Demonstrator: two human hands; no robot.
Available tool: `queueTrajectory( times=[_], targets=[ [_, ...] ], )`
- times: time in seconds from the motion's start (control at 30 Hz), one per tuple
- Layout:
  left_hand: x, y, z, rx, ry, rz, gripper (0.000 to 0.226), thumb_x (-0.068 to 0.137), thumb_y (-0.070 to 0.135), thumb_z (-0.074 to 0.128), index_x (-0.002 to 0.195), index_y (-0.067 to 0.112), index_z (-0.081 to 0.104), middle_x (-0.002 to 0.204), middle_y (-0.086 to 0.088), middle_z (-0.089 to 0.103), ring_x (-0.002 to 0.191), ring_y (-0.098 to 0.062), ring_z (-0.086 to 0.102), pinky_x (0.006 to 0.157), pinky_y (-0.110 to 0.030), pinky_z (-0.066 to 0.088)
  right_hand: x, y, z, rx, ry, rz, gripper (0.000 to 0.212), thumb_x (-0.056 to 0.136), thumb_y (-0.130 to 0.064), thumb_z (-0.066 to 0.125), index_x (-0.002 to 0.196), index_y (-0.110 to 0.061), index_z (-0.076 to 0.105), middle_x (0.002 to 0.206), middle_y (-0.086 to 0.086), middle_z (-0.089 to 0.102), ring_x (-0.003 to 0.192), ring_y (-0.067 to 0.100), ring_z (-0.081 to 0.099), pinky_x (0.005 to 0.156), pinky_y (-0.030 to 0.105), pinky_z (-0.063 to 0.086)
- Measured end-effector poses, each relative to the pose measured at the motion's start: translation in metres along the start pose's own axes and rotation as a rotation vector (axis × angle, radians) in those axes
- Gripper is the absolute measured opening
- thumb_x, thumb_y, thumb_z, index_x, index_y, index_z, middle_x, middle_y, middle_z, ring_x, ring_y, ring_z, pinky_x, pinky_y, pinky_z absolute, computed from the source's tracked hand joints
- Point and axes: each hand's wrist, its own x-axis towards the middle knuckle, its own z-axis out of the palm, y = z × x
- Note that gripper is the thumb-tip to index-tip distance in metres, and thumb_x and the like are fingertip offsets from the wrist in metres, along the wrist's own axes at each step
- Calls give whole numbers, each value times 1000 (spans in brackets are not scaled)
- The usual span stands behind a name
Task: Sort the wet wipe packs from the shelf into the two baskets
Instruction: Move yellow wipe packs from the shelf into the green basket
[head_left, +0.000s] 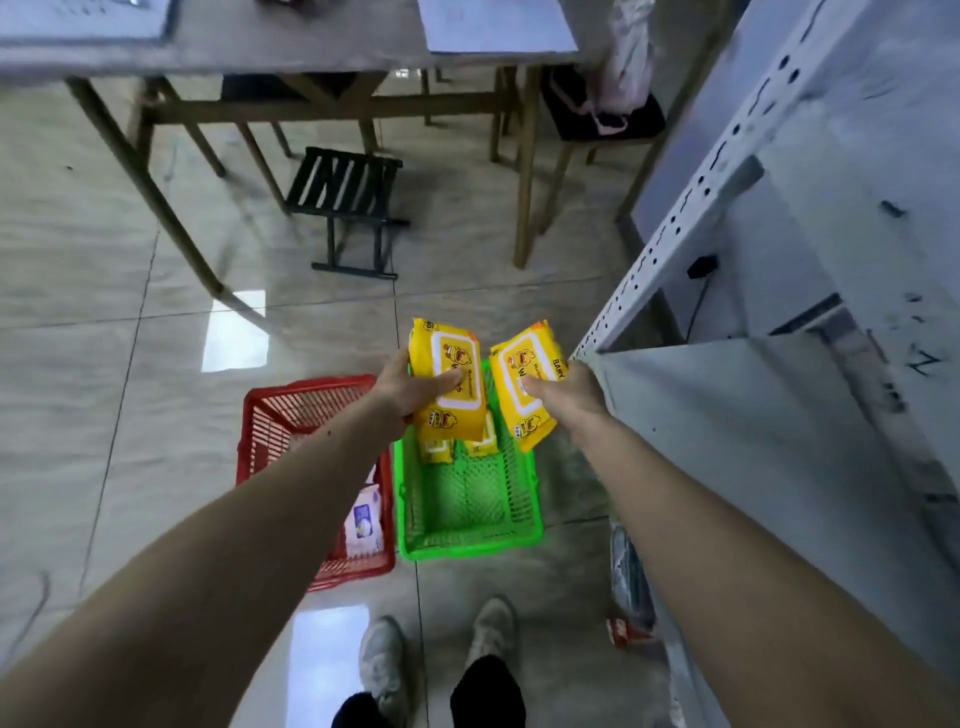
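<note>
**Above the green basket: two yellow packs in hand**

Over the floor baskets, the person holds one yellow wet wipe pack in each hand. On the right pack the word "BABY" reads along its edge; the rest of its printing is too small to read. The left pack shows a white rounded lid panel with a cartoon duck and a large partial word, a "W" and an "S", with the thumb covering the middle. Both packs are soft, glossy, pillow-shaped plastic with crimped ends.

The left hand grips its pack from the side, thumb pressed across the white panel and fingers curled behind it. The right hand grips the other pack likewise, thumb on the front face and fingers wrapped behind. The two packs are just beside each other, tilted apart at the top, hanging above the far end of the green basket.

That basket is bright green plastic lattice, rectangular, standing on glossy beige floor tiles. More yellow packs lie in its far end, partly hidden by the held ones. Touching its left side stands a red lattice basket, holding a pale purple-and-white pack whose label is illegible. At the right rises a grey metal shelf with a perforated upright, marked with unreadable black scribbles.
</note>
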Motion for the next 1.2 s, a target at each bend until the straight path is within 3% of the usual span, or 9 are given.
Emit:
queueTrajectory(
  times=[0.1,0.2,0.4,0.53,0.73,0.8,0.9,1.03,1.2],
  targets=[
    [48,-48,-7,-10,76,-26,43,83,-2,70,123,-2,54,104,-20,69,77,-28,71,62,-42,61,49,37,32,-73,-54,41,40,83,-28,71,115,-6,64,115,13,68,106,29,65,94,39,52],
    [103,-109,-10,21,182,-75,47,81,3,73,124,-5,55,114,-25,66,92,-32,67,77,-48,58,102,87,72,-128,-85,78,43,90,-28,63,123,-2,59,125,18,64,115,32,62,99,44,49],
    [206,-249,-24,159,278,-213,49,77,19,81,117,-1,62,113,-19,69,101,-31,67,92,-47,54,185,212,155,-213,-125,185,37,86,-27,68,114,-2,67,116,17,69,109,31,65,95,42,52],
    [259,-330,-29,273,275,-262,56,73,23,83,120,4,60,115,-15,68,104,-31,66,93,-46,54,228,288,204,-301,-167,242,33,84,-24,71,111,-6,68,115,15,70,107,30,66,91,37,52],
    [325,-425,-30,308,279,-301,46,76,19,81,115,6,62,114,-14,69,100,-29,67,92,-43,54,284,373,260,-340,-176,295,35,88,-19,68,118,-2,64,122,17,67,109,31,65,86,32,50],
    [343,-444,-26,304,270,-310,39,81,16,76,115,4,61,116,-16,68,101,-29,66,88,-39,53,296,390,271,-332,-175,295,35,92,-15,62,124,-1,60,128,18,63,115,32,62,95,38,51],
    [356,-457,-22,505,275,-352,30,91,8,61,118,-6,56,120,-23,62,101,-32,63,81,-38,50,303,405,281,-454,-171,321,52,95,-7,52,144,4,36,146,21,46,133,34,47,110,40,40],
    [355,-460,-25,712,249,-351,29,93,2,54,121,-7,51,121,-26,60,110,-36,61,82,-37,49,297,409,281,-613,-254,289,32,92,4,52,125,6,53,131,21,58,121,32,57,96,35,47],
    [323,-435,-26,986,177,-238,35,98,19,51,128,1,51,127,-22,59,114,-37,59,91,-41,49,265,387,258,-800,-283,91,36,89,4,53,124,-4,52,124,16,61,114,33,60,87,34,49]
  ],
)
